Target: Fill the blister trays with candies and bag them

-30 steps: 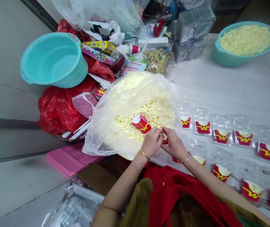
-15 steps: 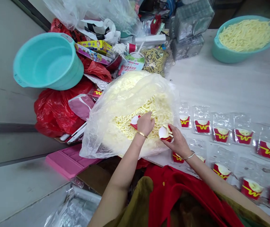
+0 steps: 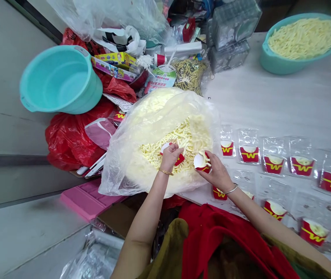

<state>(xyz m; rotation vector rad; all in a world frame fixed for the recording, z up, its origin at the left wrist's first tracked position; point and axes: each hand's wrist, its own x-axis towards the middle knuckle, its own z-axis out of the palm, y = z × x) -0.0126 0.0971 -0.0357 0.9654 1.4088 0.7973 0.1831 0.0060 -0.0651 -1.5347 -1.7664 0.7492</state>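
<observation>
The right hand (image 3: 218, 173) grips the red carton (image 3: 200, 164) over the right side of the open bag (image 3: 121, 170); avoid crushing its mouth. The left hand (image 3: 171, 156) is apart, over the pale sticks (image 3: 183, 133), its grip unclear; insert sticks few at once, aligned.

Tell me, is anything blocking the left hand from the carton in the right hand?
Nothing visible stands between the left hand and the red carton in the right hand; pale sticks lie below the gap.
</observation>
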